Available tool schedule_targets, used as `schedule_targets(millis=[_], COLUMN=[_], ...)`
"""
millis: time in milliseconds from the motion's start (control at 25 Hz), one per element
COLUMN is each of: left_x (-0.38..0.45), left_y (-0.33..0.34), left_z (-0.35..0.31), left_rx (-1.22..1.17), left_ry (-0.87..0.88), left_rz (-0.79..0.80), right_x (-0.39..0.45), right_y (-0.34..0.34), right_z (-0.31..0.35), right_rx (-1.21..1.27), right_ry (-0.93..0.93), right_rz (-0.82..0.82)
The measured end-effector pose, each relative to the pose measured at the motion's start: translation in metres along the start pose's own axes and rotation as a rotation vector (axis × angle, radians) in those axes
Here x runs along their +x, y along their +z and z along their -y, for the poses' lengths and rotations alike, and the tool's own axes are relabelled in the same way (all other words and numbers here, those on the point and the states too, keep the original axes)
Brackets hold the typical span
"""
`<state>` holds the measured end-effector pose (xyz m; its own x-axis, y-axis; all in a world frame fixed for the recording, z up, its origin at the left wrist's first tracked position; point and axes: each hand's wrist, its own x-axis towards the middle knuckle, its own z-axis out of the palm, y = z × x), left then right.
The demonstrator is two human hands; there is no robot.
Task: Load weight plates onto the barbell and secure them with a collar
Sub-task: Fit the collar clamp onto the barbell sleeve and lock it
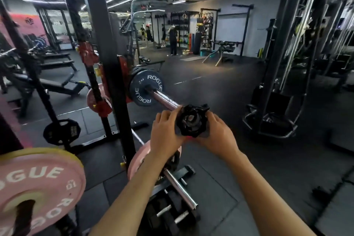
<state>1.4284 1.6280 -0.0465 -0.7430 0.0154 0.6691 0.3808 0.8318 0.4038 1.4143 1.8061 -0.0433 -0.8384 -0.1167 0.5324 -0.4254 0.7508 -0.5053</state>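
A barbell sleeve (164, 98) sticks out of the rack toward me, carrying a small black ROGUE plate (146, 90) with a larger dark plate behind it. At the sleeve's tip sits a black collar (192, 120). My left hand (166, 130) grips its left side and my right hand (218, 132) grips its right side. The collar's hole faces me and hides the end of the sleeve. Whether the collar is on the sleeve or just in front of it I cannot tell.
The black rack upright (107, 59) stands left of the sleeve. A pink ROGUE plate (38, 184) fills the lower left. A second bar (180, 188) with a pink plate (138, 161) lies low below my arms, dumbbells (168, 214) beside it. People stand far back.
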Motion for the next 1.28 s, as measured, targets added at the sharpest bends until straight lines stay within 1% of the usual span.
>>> schedule_targets(millis=[120,200,320,480,600,680,800,1000,1280], left_x=[0.007,0.005,0.002,0.000,-0.002,-0.001,0.002,0.004,0.007], left_y=[0.022,0.035,0.051,0.061,0.066,0.069,0.073,0.069,0.061], left_z=[0.005,0.010,0.016,0.008,0.001,-0.006,-0.016,-0.016,-0.023], left_rx=[0.092,0.129,0.186,0.273,0.306,0.329,0.371,0.410,0.418], left_ry=[-0.065,-0.095,-0.137,-0.209,-0.207,-0.232,-0.266,-0.358,-0.373], left_rz=[-0.021,-0.032,-0.081,-0.116,-0.151,-0.158,-0.166,-0.129,-0.227], right_x=[0.021,0.027,0.037,0.051,0.058,0.064,0.070,0.082,0.095], right_y=[0.012,0.019,0.023,0.027,0.032,0.036,0.040,0.047,0.059], right_z=[-0.023,-0.034,-0.050,-0.064,-0.076,-0.085,-0.091,-0.090,-0.091], right_rx=[-0.052,-0.044,0.071,0.201,0.338,0.403,0.396,0.287,0.263], right_ry=[-0.032,-0.095,-0.208,-0.292,-0.262,-0.229,-0.261,-0.349,-0.419], right_rz=[0.060,0.096,0.146,0.254,0.361,0.389,0.370,0.250,0.179])
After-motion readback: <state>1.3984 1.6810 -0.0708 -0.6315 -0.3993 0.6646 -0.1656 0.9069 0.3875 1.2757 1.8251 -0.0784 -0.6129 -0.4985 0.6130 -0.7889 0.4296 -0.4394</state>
